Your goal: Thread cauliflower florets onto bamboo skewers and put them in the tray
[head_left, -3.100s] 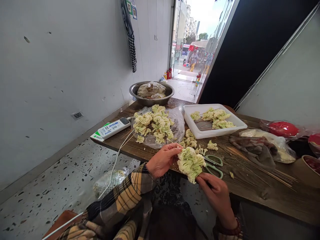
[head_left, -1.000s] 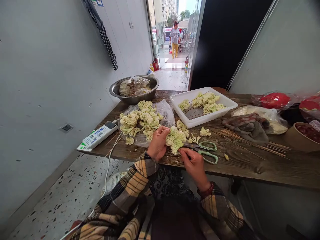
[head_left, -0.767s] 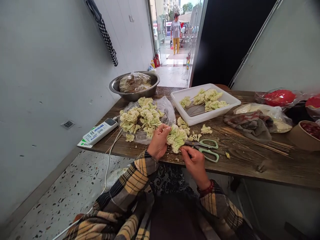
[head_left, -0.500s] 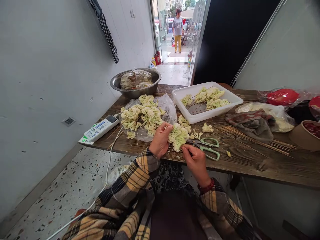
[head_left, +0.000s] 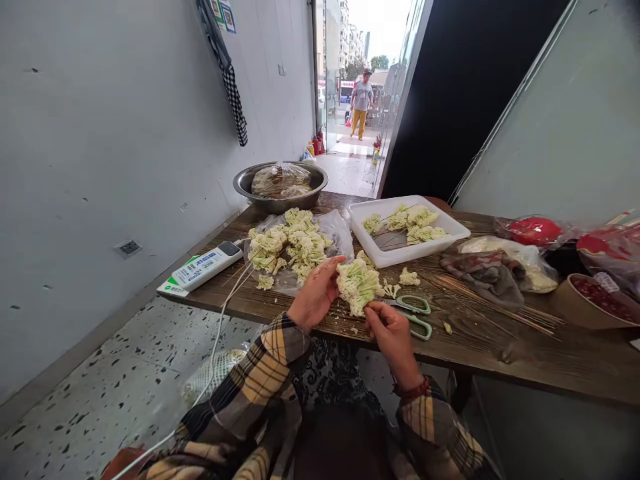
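A cluster of pale green-white cauliflower (head_left: 359,287) is held over the table's front edge, between my two hands. My left hand (head_left: 319,292) grips its left side, with the thumb on top and the other fingers partly hidden. At the lower right of the cluster, my right hand (head_left: 393,331) pinches its edge with closed fingers; whether a thin stick is in that pinch, I cannot tell. Scissors with green handles (head_left: 416,305) lie just beyond my right hand. A heap of cauliflower florets (head_left: 305,241) rests on a plastic bag (head_left: 340,230) to the left.
A white tray (head_left: 407,255) at the back holds skewered cauliflower. Behind the heap stands a metal basin (head_left: 245,183) with a bagged bundle. Bamboo skewers (head_left: 500,310), a grey cloth (head_left: 493,280) and a tub (head_left: 575,303) lie rightward. A power strip (head_left: 207,267) sits left. Someone stands outside the doorway.
My view has tilted up, so the table sits lower. The cauliflower has turned to show more of its florets. My left fingers have opened out a little along it; my right hand still pinches its edge.
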A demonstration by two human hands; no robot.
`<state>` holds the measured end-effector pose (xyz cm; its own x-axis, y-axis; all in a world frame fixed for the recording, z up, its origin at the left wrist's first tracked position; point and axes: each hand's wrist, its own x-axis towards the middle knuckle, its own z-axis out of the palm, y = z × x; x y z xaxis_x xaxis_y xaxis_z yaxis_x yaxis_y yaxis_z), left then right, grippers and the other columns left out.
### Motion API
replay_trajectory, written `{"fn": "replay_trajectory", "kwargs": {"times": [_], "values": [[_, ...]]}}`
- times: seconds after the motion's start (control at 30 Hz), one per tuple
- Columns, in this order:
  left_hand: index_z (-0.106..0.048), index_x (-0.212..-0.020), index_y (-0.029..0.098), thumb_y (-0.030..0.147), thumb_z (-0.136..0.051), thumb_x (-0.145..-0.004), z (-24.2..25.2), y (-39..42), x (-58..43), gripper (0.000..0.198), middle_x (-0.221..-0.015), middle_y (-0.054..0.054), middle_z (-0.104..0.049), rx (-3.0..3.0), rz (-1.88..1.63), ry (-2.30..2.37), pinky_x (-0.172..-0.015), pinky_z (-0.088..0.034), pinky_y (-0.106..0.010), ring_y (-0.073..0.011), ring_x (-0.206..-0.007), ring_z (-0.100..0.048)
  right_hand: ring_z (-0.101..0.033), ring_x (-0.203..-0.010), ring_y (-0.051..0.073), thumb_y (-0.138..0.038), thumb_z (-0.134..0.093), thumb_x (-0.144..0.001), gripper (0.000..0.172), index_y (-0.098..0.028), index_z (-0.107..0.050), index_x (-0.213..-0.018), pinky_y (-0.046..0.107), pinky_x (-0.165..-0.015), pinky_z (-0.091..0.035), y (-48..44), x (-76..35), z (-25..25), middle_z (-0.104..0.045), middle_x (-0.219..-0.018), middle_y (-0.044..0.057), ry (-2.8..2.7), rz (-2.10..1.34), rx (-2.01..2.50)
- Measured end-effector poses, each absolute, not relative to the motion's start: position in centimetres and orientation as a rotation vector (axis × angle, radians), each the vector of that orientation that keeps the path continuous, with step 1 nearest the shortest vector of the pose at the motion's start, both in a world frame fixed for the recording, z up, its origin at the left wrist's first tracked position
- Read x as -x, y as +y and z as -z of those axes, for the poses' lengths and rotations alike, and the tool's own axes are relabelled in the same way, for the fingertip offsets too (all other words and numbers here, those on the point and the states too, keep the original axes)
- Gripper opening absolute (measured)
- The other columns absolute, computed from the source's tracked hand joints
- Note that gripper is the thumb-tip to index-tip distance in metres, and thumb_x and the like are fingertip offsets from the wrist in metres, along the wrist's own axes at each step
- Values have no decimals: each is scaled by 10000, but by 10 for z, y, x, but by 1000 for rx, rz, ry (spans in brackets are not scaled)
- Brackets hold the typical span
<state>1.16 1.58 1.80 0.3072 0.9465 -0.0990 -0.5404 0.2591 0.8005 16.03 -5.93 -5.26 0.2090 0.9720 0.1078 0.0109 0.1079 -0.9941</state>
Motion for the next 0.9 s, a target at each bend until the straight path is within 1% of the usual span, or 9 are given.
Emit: {"fn": "replay_trajectory", "kwargs": {"times": [0.07, 0.1, 0.2, 0.33, 0.43, 0.53, 0.67, 0.9], "values": [[-632, -1023, 159, 372, -660, -788, -19, 15, -5, 318, -881, -53, -670, -739, -1111, 666, -692, -519, -255, -128, -728, -628, -419, -435, 76, -405, -613, -821, 239, -168, -645, -835, 206, -427, -318, -61, -162, 48, -536, -560, -37, -1046, -1008, 1188], [-627, -1028, 155, 377, -644, -801, -20, 14, -1, 318, -936, -75, -679, -738, -1109, 663, -725, -528, -278, -145, -765, -645, -401, -428, 69, -409, -603, -829, 240, -172, -637, -850, 199, -418, -308, -62, -163, 45, -527, -560, -41, -1017, -1026, 1165], [-617, -1043, 144, 392, -599, -836, -21, 10, 10, 323, -1055, -126, -679, -747, -1104, 637, -813, -531, -340, -196, -870, -666, -318, -405, 50, -431, -594, -831, 249, -183, -613, -847, 178, -395, -282, -66, -166, 32, -449, -534, -67, -945, -1101, 1070], [-619, -1038, 141, 378, -579, -851, -19, 3, 19, 304, -1050, -131, -689, -740, -1098, 620, -823, -530, -343, -206, -880, -671, -148, -377, 35, -382, -647, -806, 204, -179, -629, -812, 147, -337, -217, -74, -165, 17, -290, -498, -107, -712, -1396, 766], [-629, -1019, 143, 383, -580, -849, -18, 0, 22, 298, -1043, -127, -695, -718, -1112, 605, -819, -530, -331, -196, -861, -676, -80, -372, 32, -334, -675, -801, 162, -179, -640, -771, 128, -311, -191, -78, -162, 10, -234, -494, -115, -554, -1539, 585], [-638, -1014, 145, 381, -597, -837, -17, 0, 24, 297, -1037, -125, -700, -697, -1125, 603, -812, -531, -331, -194, -848, -680, -79, -373, 32, -327, -697, -784, 164, -172, -650, -762, 123, -311, -210, -80, -158, 6, -219, -492, -116, -547, -1531, 608], [-647, -1006, 144, 374, -619, -821, -16, -1, 29, 297, -1002, -118, -709, -672, -1136, 615, -793, -537, -326, -191, -833, -681, -102, -373, 32, -338, -709, -768, 175, -169, -663, -768, 129, -317, -211, -79, -153, 3, -238, -481, -113, -586, -1478, 679], [-665, -972, 135, 401, -678, -767, -23, -5, 36, 335, -981, -110, -704, -681, -1164, 655, -787, -549, -334, -206, -838, -669, -195, -371, 23, -347, -671, -812, 201, -148, -696, -817, 159, -370, -261, -81, -148, 1, -360, -481, -83, -707, -1479, 768]]}}
